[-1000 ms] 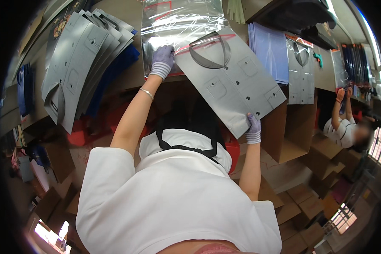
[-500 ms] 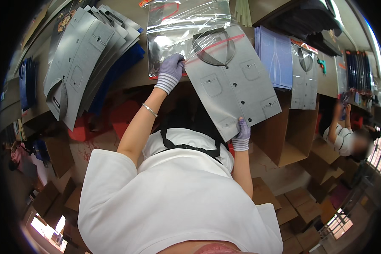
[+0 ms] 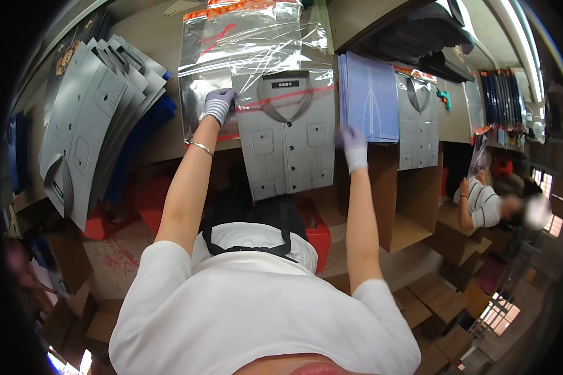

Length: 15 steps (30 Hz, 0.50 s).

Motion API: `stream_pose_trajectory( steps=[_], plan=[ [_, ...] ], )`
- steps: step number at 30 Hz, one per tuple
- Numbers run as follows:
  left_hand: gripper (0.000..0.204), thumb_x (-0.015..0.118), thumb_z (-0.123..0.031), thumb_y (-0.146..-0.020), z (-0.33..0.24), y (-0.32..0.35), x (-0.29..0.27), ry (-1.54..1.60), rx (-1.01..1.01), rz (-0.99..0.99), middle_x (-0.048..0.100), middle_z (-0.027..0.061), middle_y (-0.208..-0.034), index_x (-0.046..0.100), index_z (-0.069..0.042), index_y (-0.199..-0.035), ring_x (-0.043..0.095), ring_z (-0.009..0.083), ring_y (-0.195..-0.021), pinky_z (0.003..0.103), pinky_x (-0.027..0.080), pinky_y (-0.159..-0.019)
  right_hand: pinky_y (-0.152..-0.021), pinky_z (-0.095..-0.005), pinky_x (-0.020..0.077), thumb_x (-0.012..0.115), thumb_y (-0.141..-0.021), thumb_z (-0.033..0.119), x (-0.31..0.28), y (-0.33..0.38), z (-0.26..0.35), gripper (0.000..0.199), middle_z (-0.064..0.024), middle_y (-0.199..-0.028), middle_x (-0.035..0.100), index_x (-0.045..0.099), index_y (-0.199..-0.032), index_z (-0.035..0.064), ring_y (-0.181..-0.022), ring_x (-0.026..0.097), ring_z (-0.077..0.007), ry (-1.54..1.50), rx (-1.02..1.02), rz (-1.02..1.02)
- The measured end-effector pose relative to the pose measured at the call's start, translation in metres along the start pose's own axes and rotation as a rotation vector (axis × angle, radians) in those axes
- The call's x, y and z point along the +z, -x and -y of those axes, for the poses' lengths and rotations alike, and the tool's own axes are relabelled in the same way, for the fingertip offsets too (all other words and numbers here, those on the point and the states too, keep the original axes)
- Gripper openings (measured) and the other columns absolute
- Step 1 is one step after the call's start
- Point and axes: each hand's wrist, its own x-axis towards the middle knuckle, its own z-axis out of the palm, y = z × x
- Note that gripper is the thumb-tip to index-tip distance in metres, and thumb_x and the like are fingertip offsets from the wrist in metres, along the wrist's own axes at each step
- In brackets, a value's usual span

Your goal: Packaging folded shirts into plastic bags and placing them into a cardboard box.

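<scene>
A flat grey folded shirt [image 3: 291,150], with a dark collar, buttons and pockets, lies partly inside a clear plastic bag [image 3: 266,47]. Its collar end is under the film and its lower end sticks out past the table edge. My left hand [image 3: 219,105], in a purple glove with a striped cuff, is closed on the bag's edge beside the shirt's upper left. Just off the shirt's right side is my right hand [image 3: 355,149], gloved alike and apart from the shirt; its fingers are smeared by motion.
At the left a fanned stack of grey folded shirts [image 3: 84,119] leans over dark blue material [image 3: 141,147]. To the right lie blue folded pieces [image 3: 368,100] and a bagged grey shirt [image 3: 418,125]. Below stand an open cardboard box [image 3: 413,212] and a red stool [image 3: 319,240]. Another person [image 3: 485,203] works farther right.
The grey shirt has gone from tilted to nearly upright, its collar end now under the bag's film. My right hand has left the shirt's lower corner and moved up beside it.
</scene>
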Motion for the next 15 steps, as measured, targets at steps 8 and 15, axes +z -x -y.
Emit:
stream_pose_trajectory(
  steps=[8,15],
  plan=[
    [0.016,0.07,-0.016,-0.07,0.006,-0.012,-0.007,-0.215,-0.034,-0.036,0.06,0.0061,-0.059,0.067,-0.002,-0.075,0.053,0.013,-0.044,0.028,0.045,-0.041,-0.071,-0.0344,0.0469,0.062,-0.075,0.025,0.061,-0.146,0.066,0.033,-0.0179,-0.086,0.064,0.062,-0.093,-0.0019,-0.078,0.062,-0.0281,0.282,-0.219,-0.145],
    [0.021,0.072,-0.014,-0.071,0.005,0.053,-0.016,-0.173,-0.055,0.004,0.061,0.0033,-0.065,0.063,0.003,-0.081,0.052,0.0088,-0.052,0.022,0.044,-0.048,-0.06,-0.0221,0.0428,0.062,-0.081,0.01,0.049,-0.057,-0.006,0.024,-0.0032,-0.079,0.061,0.06,-0.1,-0.0033,-0.067,0.051,-0.0088,-0.446,0.159,-0.007]
  ],
)
